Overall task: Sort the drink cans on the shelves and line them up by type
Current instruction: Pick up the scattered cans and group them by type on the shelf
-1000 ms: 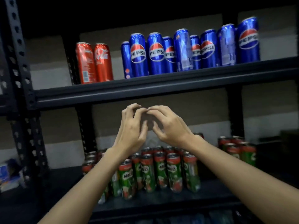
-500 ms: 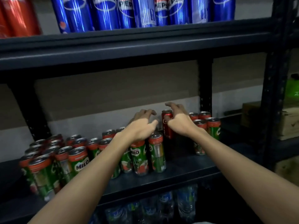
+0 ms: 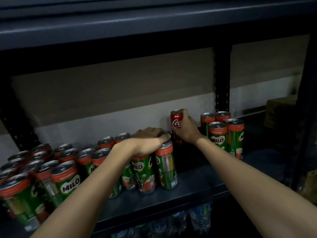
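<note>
Two hands: right (image 3: 186, 130) grips Coca-Cola can (image 3: 176, 121), left (image 3: 147, 143) tops Milo cans (image 3: 145, 170).

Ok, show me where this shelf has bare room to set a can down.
Bare shelf runs along the front edge, between the big Milo cluster and the four Milo cans at right, below the Coca-Cola can the right hand grips. Left of the left hand, cans stand packed together.
</note>
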